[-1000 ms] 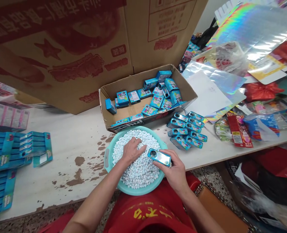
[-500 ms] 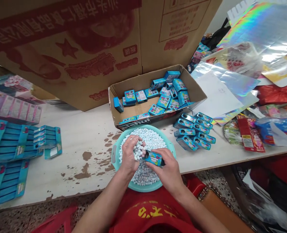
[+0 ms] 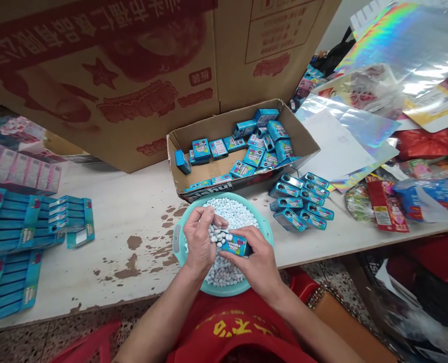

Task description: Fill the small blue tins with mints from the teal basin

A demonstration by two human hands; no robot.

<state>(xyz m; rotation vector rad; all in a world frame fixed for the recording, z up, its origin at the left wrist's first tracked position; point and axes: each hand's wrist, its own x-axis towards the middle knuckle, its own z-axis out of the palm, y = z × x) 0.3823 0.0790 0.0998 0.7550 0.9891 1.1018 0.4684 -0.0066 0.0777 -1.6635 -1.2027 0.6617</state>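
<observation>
Above the turquoise basin [image 3: 265,222] of white candies [image 3: 229,207], the left hand [image 3: 200,242] curls around a small heap of them, fingers bent inward. The right hand [image 3: 260,259] pinches a blue candy tin [image 3: 234,245] between thumb and fingers, its end against the heap. Beyond the basin sits an open cardboard tray [image 3: 203,127] of similar tins; more tins [image 3: 301,201] stand grouped on the worn white table [image 3: 114,201], to the right of the basin.
</observation>
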